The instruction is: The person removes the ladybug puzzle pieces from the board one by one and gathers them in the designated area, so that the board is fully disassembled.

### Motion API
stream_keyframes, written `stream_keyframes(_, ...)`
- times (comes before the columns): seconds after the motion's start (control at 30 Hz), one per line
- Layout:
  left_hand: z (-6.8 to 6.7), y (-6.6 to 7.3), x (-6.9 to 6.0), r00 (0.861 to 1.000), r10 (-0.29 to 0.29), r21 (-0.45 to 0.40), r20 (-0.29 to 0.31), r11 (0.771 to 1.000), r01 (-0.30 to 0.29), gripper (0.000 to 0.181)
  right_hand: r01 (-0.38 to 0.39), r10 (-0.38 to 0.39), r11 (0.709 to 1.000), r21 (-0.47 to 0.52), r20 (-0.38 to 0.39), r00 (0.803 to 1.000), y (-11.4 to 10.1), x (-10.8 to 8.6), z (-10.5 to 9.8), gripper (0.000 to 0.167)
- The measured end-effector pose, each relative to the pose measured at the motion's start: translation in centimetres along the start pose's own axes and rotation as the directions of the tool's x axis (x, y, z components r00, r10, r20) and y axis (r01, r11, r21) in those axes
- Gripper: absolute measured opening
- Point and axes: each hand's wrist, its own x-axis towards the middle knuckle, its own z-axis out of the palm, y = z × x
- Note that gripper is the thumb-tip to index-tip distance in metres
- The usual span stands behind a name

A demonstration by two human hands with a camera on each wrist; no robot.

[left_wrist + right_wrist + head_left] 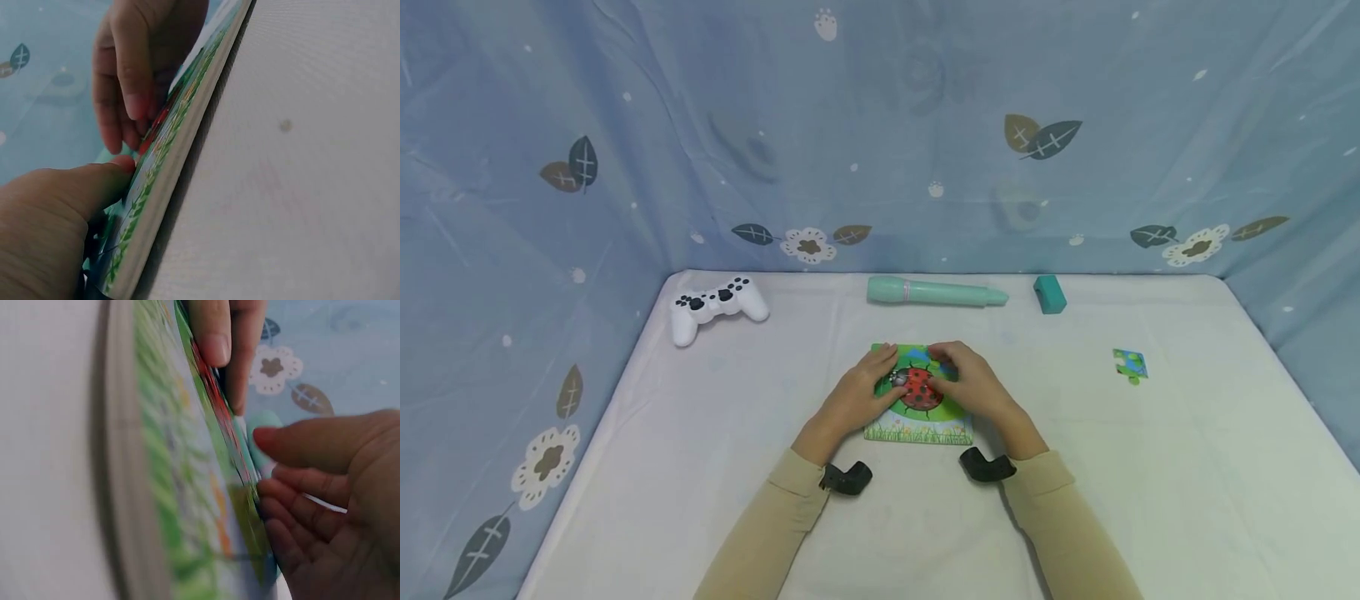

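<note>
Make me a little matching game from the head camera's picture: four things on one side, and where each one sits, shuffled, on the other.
Things
1. Ladybug puzzle
2. Game controller
3. Small teal block
4. Loose puzzle piece

Places
A. By itself on the right side of the table
B. At the back, just right of the mint-green pen-shaped object
C. Near the middle, touched by the left grip
D. Toward the back left corner

Pairs
1-C, 2-D, 3-B, 4-A
</note>
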Motion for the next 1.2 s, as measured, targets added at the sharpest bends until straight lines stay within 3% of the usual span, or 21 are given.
stream_keyframes(0.27, 0.1, -0.1, 0.1, 1.0, 0.009, 0.001, -0.011, 1.0, -0.009, 0.063, 0.014, -0.02, 0.994, -0.111, -0.047, 0.999, -0.2, 0.1, 1.0, 0.044)
stream_keyframes(0.63, 0.2, -0.2, 0.1, 1.0, 0.009, -0.017, -0.011, 1.0, -0.009, 0.063, -0.019, 0.014, 0.997, -0.08, -0.054, 0.998, -0.4, 0.0, 1.4, 0.046)
stream_keyframes(0.87, 0.1, -0.1, 0.0, 1.0, -0.029, -0.016, 0.005, 0.999, 0.029, 0.066, -0.02, 0.015, 0.997, -0.073, -0.063, 0.998, -0.4, 0.1, 1.4, 0.05)
stream_keyframes(1.2, 0.2, -0.1, 0.1, 1.0, -0.021, -0.02, -0.021, 1.0, 0.021, 0.065, -0.028, 0.02, 0.996, -0.088, -0.092, 0.996, -0.5, 0.1, 1.5, 0.045)
